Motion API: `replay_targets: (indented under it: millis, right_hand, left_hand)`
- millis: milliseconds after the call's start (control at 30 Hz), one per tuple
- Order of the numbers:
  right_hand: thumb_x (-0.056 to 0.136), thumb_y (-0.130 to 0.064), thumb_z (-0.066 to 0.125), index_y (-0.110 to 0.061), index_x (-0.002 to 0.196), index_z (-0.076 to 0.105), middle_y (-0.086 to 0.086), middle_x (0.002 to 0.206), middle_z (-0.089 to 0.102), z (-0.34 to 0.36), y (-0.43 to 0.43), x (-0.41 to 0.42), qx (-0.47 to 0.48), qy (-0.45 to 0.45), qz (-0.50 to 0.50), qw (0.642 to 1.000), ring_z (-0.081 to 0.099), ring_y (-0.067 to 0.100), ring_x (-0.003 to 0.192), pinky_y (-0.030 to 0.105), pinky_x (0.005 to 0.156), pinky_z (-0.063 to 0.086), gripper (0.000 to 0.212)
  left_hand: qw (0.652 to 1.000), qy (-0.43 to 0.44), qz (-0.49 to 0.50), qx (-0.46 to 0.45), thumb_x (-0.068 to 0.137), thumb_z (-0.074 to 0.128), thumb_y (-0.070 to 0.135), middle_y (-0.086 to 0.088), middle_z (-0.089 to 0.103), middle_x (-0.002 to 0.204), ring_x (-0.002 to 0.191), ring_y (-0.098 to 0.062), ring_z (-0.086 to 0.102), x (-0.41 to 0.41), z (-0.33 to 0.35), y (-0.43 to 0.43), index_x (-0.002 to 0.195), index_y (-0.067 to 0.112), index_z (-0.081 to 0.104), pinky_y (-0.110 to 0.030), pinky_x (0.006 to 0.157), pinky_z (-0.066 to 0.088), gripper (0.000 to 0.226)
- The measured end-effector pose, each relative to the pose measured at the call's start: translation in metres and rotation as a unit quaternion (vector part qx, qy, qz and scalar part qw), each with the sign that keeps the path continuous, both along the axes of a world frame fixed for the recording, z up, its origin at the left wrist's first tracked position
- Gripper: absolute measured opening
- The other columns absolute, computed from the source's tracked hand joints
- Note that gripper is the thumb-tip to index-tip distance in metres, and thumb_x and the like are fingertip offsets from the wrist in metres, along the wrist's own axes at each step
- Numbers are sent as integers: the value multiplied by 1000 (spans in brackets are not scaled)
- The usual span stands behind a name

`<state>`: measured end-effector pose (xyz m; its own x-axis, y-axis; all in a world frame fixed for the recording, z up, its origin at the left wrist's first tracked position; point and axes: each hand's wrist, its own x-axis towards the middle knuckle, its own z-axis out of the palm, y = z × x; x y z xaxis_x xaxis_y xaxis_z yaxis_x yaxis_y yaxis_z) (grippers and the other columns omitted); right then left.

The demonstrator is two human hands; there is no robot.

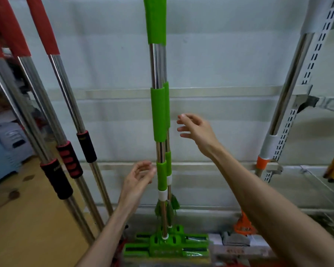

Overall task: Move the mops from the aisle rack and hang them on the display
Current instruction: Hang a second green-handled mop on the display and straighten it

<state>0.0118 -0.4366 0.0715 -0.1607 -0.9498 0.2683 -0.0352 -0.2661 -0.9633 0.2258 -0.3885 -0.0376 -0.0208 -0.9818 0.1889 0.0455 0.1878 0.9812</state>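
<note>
On either side of the green mop (158, 112) | left hand (137, 180) and right hand (195, 128) both loosely spread, holding nothing | forearms reaching forward

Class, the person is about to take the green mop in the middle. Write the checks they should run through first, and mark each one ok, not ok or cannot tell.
1. Left hand free: ok, open and holding nothing.
2. Right hand free: ok, open and holding nothing.
3. Grip on the green mop: not ok, neither hand grips it.
4. Room at the sides: ok, the red mops and the grey mop stand apart from it.
5. Only one mop in the grasp: cannot tell, a rear green pole sits close behind.
6. Top end unhooked: cannot tell, it is out of view.
</note>
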Motion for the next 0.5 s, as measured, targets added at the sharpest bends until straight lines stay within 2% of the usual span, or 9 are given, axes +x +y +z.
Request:
replay_targets:
  millis: [67, 200, 300, 400, 500]
  right_hand:
    - [103, -30, 60, -5, 131, 64, 11, 117, 71, 6, -12, 0, -4, 17, 28, 999, 69, 20, 95, 39, 88, 58, 37]
    - [101, -30, 62, -16, 140, 58, 14, 124, 72, 20, -34, 9, -25, 45, 103, 993, 71, 26, 111, 40, 90, 59, 41]
    - [101, -24, 62, -16, 144, 53, 15, 126, 72, 27, -44, 17, -36, 37, 165, 985, 72, 27, 113, 46, 91, 61, 45]
    - [102, -24, 62, -16, 145, 53, 19, 123, 73, 28, -49, 21, -44, 42, 185, 981, 73, 33, 110, 56, 92, 60, 45]
    - [101, -26, 62, -19, 148, 51, 19, 121, 74, 27, -54, 21, -40, 36, 198, 979, 74, 33, 108, 59, 91, 59, 49]
  left_hand:
    - [999, -43, -1, 1, 77, 79, 29, 2, 72, 114, 101, -13, 69, -5, -4, 1, 117, 20, 63, -31, 89, 56, 44]
    - [997, -80, -21, 5, 84, 78, 4, 5, 68, 122, 101, 3, 68, -18, -8, 5, 122, 25, 58, -16, 82, 54, 48]
    - [997, -72, -5, 8, 87, 73, -2, 3, 68, 122, 99, 6, 68, -27, -8, 8, 126, 22, 56, -13, 79, 53, 49]
    - [998, -66, 20, 3, 89, 69, -5, 4, 68, 115, 94, 8, 68, -31, -8, 9, 125, 17, 57, -12, 79, 52, 44]
    - [998, -65, 22, 1, 90, 70, -1, 7, 69, 116, 98, 7, 68, -33, -8, 10, 119, 26, 58, -13, 82, 52, 41]
